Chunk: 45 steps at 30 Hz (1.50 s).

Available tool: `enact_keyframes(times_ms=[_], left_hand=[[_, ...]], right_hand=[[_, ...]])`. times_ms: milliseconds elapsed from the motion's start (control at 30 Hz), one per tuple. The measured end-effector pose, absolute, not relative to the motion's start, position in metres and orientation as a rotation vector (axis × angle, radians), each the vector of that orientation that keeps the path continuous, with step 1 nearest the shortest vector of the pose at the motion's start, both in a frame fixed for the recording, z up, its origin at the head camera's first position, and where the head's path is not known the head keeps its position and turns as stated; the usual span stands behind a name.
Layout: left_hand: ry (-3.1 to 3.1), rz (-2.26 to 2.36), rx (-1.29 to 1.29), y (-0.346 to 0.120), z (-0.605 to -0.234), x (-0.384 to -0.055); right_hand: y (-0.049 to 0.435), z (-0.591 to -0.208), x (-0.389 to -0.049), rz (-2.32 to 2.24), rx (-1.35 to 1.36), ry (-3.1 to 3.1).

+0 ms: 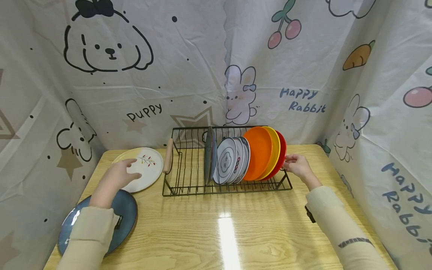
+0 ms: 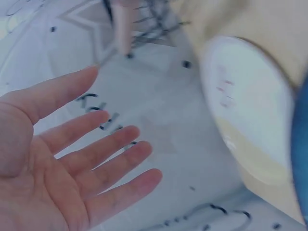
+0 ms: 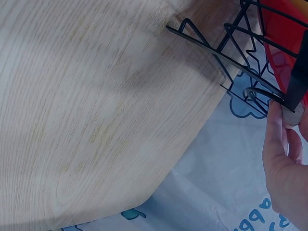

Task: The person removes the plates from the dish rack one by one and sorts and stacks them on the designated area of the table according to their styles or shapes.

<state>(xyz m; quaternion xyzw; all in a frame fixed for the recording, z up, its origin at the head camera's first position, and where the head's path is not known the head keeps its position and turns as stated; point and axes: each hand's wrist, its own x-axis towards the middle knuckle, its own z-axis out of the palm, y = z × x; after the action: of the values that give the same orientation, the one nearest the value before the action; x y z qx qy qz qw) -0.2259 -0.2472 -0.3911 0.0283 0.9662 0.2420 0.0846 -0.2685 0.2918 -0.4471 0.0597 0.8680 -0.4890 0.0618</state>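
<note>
A black wire dish rack (image 1: 189,193) stands at the back of the table, loaded with upright plates. My right hand (image 1: 297,166) is at its right end, where the fingers hold the wooden handle (image 3: 292,116), mostly hidden by the hand. My left hand (image 1: 116,178) hovers with spread fingers, holding nothing, near the white plate (image 1: 152,176) with a red sprig. In the left wrist view its palm and straight fingers show clearly. Below the left forearm lies a large blue plate (image 1: 126,210), partly covered by the sleeve.
In the rack stand a dark plate (image 1: 208,157), several white patterned plates (image 1: 224,161), an orange plate (image 1: 258,150), a yellow plate (image 1: 276,150) and a red plate (image 1: 282,150). A wooden handle (image 1: 168,155) is on the rack's left end. Printed curtains (image 1: 189,75) surround the table.
</note>
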Motion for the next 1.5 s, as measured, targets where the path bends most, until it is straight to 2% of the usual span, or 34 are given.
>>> enact_keyframes(times_ms=[300,600,1000,1500], left_hand=[[2.861,1.044,0.201,-0.189,-0.366,-0.262],[2.814,1.289,0.272,-0.124,-0.373,-0.276],[2.71,1.48,0.241,-0.066,-0.396,-0.278],[2.801,1.562,0.15,-0.033,-0.42,-0.27]], right_hand=[[0.293,-0.447,-0.269,-1.48,0.178,2.629],[0.291,-0.447,-0.268,-1.494,0.17,2.628],[0.292,-0.447,-0.269,-1.507,0.167,2.622],[0.292,-0.445,-0.267,-1.504,0.154,2.624]])
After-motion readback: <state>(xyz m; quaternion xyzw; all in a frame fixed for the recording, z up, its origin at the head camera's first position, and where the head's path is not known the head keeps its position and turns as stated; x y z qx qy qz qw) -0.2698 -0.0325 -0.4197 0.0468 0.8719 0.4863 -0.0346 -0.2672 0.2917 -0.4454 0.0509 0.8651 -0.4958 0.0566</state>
